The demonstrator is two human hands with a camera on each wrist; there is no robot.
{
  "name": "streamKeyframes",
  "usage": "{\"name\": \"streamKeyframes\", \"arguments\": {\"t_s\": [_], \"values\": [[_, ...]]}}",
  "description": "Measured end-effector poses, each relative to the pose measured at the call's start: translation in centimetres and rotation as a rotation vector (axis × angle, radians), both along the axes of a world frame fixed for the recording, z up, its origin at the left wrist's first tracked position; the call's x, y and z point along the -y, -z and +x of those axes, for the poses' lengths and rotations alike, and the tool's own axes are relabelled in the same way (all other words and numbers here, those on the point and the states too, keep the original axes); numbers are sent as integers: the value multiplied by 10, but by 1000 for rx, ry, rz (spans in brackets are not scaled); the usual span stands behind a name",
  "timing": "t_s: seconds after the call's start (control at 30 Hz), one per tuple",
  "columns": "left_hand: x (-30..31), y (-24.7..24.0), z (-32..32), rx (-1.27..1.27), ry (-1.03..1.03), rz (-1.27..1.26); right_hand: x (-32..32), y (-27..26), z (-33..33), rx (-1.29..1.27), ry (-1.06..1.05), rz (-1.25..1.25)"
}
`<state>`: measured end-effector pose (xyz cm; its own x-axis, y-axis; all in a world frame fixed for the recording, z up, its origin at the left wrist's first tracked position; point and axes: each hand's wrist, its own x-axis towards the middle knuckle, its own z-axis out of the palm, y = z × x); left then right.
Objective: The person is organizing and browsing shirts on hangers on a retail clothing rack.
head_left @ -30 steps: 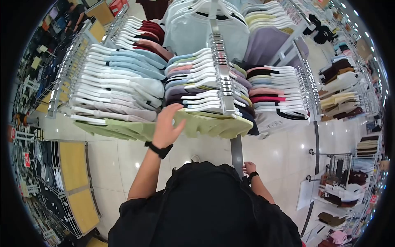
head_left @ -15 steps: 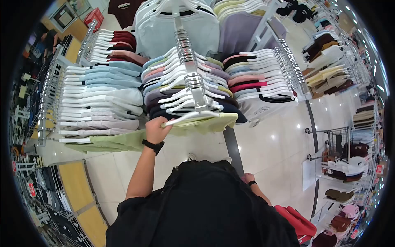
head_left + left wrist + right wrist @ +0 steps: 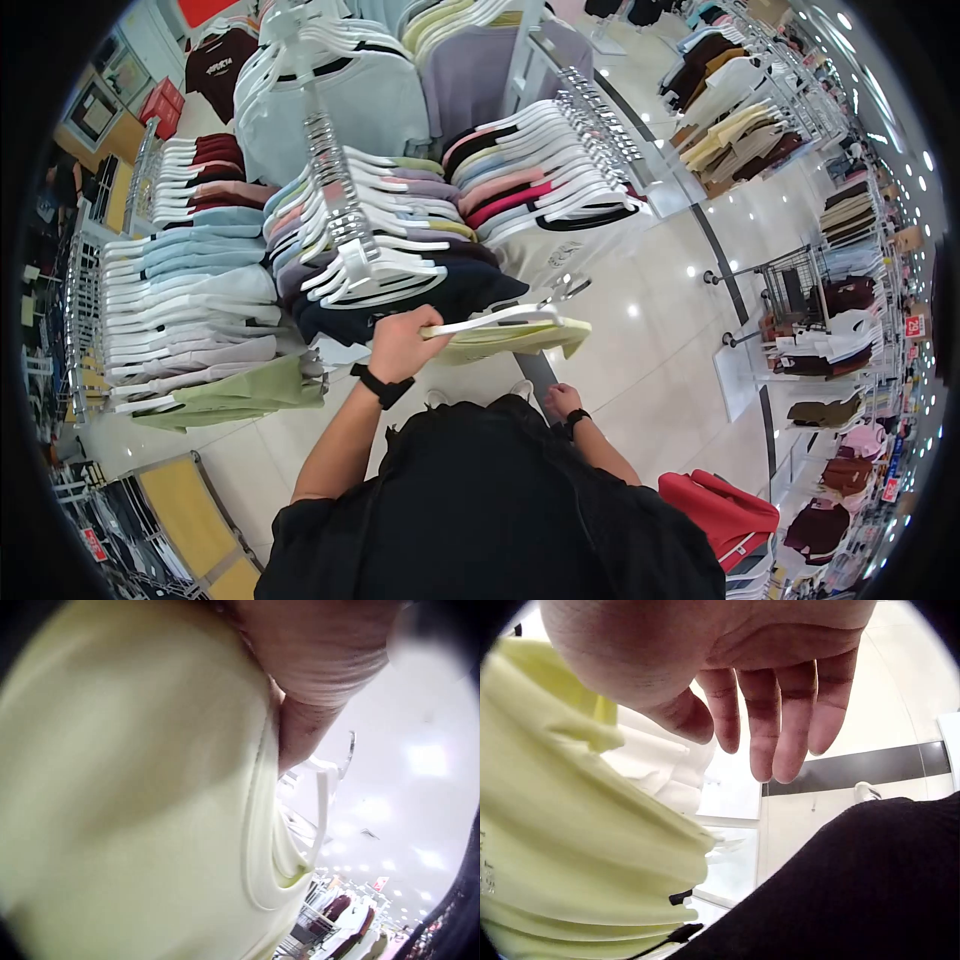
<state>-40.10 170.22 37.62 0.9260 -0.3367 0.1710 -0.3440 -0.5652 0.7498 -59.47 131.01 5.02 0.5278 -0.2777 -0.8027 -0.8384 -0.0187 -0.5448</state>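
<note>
My left hand [image 3: 405, 342] grips a white hanger [image 3: 490, 320] near one end, in front of the middle clothes rail. A pale yellow-green T-shirt [image 3: 510, 343] hangs from it, and the hook [image 3: 570, 288] sticks out to the right, off the rail. In the left wrist view the shirt [image 3: 135, 787] fills most of the picture beside the hand [image 3: 322, 652]. Low at my right side, my right hand [image 3: 563, 400] holds nothing; in the right wrist view its fingers [image 3: 795, 720] hang loosely, with the yellow-green shirt [image 3: 577, 817] to the left.
The middle rail [image 3: 345, 225] carries many shirts on white hangers, a navy one [image 3: 420, 298] frontmost. Racks of shirts flank it, with a green shirt [image 3: 240, 395] front left. A red garment [image 3: 720, 505] is behind on the right. Tiled floor [image 3: 640, 300] lies to the right.
My left hand, reaching over the shirts a second ago, has taken hold of the hanger and drawn the yellow-green shirt off the rail end, towards me. The head view has shifted right.
</note>
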Motion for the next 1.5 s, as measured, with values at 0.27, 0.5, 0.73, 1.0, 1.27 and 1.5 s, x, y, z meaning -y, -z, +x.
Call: {"name": "streamKeyframes", "arguments": {"t_s": [0.27,0.5,0.73,1.0,1.27,1.5], "values": [[155,-18,58,-55,4,-135,80,1,-64,-5,7,-47],[205,36,96,-120,-125,-109,204,38,-183,-90,-192,-230],[205,21,73,508,-307,-97,231,-4,-154,-208,-122,-186],[70,47,0,135,-546,-63,217,42,-41,-167,-133,-77],[-70,44,3,408,-794,349,121,6,52,1,-197,-59],[-131,62,20,220,-650,169,31,13,30,-35,-175,-43]]}}
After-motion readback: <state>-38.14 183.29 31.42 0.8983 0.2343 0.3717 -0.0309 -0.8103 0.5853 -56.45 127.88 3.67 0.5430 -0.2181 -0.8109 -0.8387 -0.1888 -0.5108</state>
